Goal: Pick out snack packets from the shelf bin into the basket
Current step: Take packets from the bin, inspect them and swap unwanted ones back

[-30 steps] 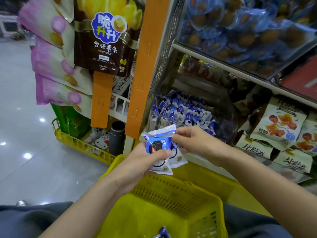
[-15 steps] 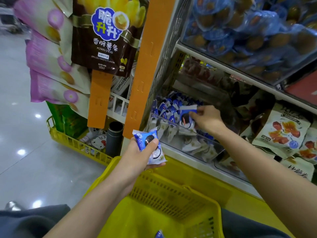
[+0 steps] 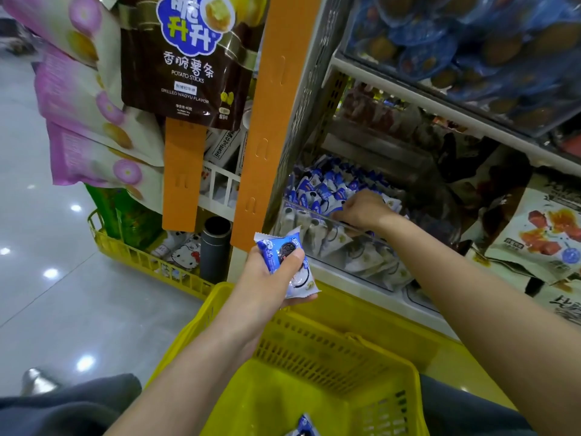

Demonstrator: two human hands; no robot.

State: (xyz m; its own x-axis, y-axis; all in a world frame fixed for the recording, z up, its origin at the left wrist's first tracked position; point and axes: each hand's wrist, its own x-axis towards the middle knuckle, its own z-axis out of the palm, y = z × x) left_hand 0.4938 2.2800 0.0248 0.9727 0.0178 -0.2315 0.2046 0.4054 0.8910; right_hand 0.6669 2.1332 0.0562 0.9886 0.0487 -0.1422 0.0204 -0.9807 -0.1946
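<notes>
Basket: yellow slotted plastic basket, bottom centre of the frame; one blue-and-white snack packet lies on its floor at the bottom edge.
Left hand: centre of the frame, over the basket's far rim; thumb and fingers curled round held packets of the same blue-and-white kind, apparently two, stacked.
Right hand: right of centre, knuckles up, reaching over the front wall into the bin; fingertips hidden among packets, so its grip cannot be told.
Bin: clear plastic shelf bin, centre right, filled with heaped matching packets.
Surroundings: brown potato-sticks bag, top centre-left; pink-and-cream bags, far left.
</notes>
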